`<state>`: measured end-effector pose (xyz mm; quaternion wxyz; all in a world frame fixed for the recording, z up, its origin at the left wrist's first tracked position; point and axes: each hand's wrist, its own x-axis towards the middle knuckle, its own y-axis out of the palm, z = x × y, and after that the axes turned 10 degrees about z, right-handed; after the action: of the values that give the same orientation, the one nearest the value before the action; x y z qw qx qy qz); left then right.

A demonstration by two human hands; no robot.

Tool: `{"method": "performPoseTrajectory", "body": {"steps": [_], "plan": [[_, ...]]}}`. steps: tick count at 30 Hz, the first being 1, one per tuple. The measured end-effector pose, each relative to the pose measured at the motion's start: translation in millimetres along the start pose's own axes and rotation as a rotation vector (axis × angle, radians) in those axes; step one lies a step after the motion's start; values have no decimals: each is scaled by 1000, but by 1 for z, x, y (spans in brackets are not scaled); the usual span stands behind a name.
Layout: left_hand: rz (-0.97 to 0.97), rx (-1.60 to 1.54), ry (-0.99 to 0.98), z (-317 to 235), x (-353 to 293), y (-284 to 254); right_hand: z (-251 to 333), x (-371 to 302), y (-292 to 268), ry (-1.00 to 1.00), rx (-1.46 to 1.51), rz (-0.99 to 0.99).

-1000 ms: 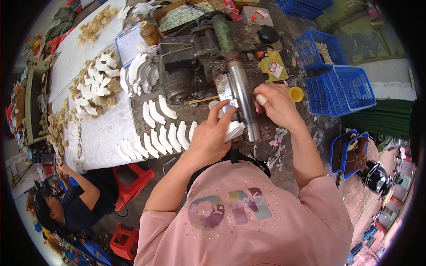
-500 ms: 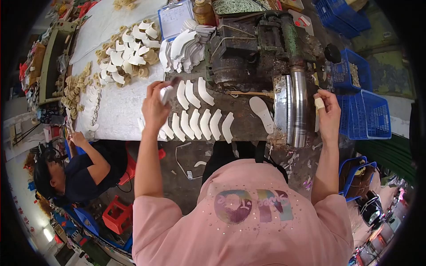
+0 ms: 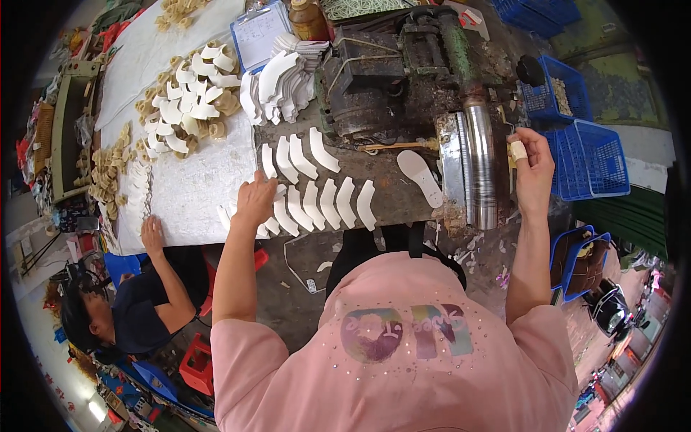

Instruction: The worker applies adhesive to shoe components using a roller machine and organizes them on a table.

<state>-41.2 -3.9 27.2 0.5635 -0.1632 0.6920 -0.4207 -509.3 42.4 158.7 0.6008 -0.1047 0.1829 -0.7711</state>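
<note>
My left hand point(image 3: 255, 199) is over the left end of the lower row of white curved strips point(image 3: 311, 204), its index fingertip close to the lower end of a white strip point(image 3: 269, 160) in the upper row. No held piece shows in it; its fingers are partly stretched. To the right of the machine's shiny metal roller point(image 3: 481, 165) is my right hand point(image 3: 534, 169), fingers curled together, a beige wrap round one finger. What they hold, if anything, is hidden.
Stacked white strips point(image 3: 279, 86) stand behind the rows. A white insole-shaped piece point(image 3: 419, 178) lies left of the machine's plate point(image 3: 455, 169). Blue baskets point(image 3: 589, 160) are at right. At left, a co-worker's hand point(image 3: 152, 236) touches the table edge near small pieces.
My left hand has come down and nearer from above the upper row; the white piece it held now appears laid at that row's left end. My right hand stays by the roller.
</note>
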Motion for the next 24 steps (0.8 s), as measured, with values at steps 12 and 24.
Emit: {"method": "performPoseTrajectory", "body": {"steps": [12, 24], "plan": [[-402, -1989, 703, -169, -58, -142, 69, -35, 94, -494, -104, 318], [-495, -2132, 795, -229, -57, -143, 62, -47, 91, -462, 114, 124]]}}
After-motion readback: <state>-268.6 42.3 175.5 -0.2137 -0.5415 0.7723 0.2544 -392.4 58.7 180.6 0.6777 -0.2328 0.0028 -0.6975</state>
